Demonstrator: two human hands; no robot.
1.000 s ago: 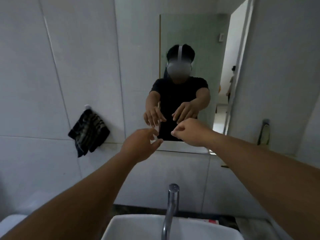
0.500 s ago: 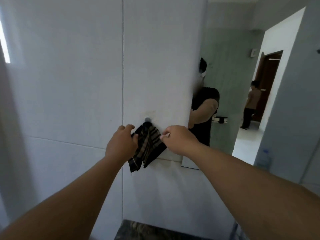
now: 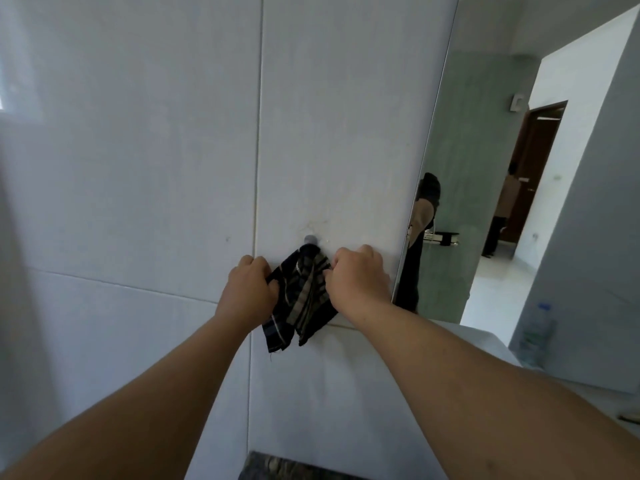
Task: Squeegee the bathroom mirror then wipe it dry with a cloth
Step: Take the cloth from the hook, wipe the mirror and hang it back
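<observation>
The left hand (image 3: 248, 292) gripped the left edge of the dark striped cloth (image 3: 302, 299), which hung from a wall hook (image 3: 310, 239) on the white tiles. The right hand (image 3: 358, 280) pinched its right edge. The mirror (image 3: 485, 174) stood just right.

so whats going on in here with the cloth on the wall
A person has both hands on a dark striped cloth that hangs from a small hook on the tiled wall. The left hand grips its left edge and the right hand pinches its right side. The mirror is just to the right, not being touched.
</observation>
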